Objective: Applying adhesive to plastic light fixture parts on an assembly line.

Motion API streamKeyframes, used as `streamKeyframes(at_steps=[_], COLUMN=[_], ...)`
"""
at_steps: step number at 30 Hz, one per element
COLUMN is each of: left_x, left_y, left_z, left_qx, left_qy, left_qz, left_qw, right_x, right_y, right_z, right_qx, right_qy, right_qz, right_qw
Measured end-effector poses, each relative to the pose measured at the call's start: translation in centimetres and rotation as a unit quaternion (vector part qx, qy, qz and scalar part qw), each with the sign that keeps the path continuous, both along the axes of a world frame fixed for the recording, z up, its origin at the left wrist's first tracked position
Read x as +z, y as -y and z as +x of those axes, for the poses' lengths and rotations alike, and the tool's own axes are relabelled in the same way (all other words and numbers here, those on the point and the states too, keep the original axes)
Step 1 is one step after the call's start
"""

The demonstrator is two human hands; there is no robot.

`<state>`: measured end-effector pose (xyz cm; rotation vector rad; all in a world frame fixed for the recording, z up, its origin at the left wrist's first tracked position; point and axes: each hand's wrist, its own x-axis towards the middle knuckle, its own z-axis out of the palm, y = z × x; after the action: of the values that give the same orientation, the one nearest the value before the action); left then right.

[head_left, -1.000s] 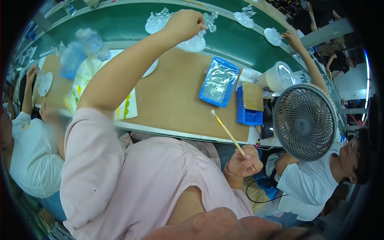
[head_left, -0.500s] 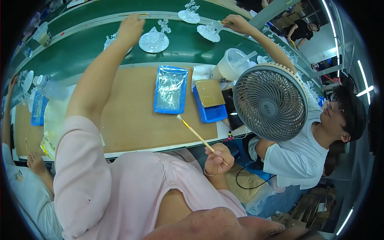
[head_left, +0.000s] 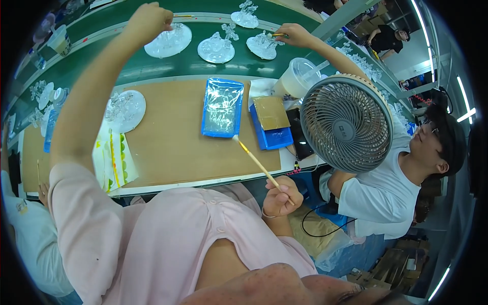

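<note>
Change since 0.5 s ago: the left hand (head_left: 150, 23) is reaching farther left, baring more of the near disc (head_left: 170, 43); the mat disc (head_left: 127, 112), hidden then, is showing beside the left forearm (head_left: 86, 91).
Belt (head_left: 147, 66): it is carrying the near disc, with 3 more discs (head_left: 216, 51) standing rightward; a co-worker's hand (head_left: 296, 35) is working at 1.
Mat (head_left: 173, 152): the tray (head_left: 222, 108) is lying toward the right, the box (head_left: 274, 138) sitting beside it.
Blocking: the fan (head_left: 346, 123) is covering part of the co-worker; the left forearm is crossing the mat's left end.
Left hand: it is curling at the near disc's rim, though whether its fingers are pinching is hard to tell.
Right hand (head_left: 282, 197): it is pinching the brush (head_left: 259, 165) between thumb and curled fingers, the tip pointing at the tray's near edge.
</note>
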<state>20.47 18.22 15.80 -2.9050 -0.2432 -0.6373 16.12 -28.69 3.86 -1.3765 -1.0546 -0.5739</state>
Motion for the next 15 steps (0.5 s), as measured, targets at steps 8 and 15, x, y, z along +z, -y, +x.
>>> streamKeyframes(at_steps=[8,15], left_x=[7.2,3.4], left_y=[9.7,12.8], left_z=[-14.2,-19.8], left_qx=[-0.190,-0.217], left_qy=[0.026,-0.228], left_qz=[-0.049,-0.295], left_qw=[0.980,0.902], right_x=[0.0,0.9], right_y=[-0.7,-0.8], right_z=[-0.4,-0.4], right_qx=[-0.049,-0.062], right_qy=[0.039,-0.114], right_qz=[0.053,0.056], right_qw=[0.997,0.990])
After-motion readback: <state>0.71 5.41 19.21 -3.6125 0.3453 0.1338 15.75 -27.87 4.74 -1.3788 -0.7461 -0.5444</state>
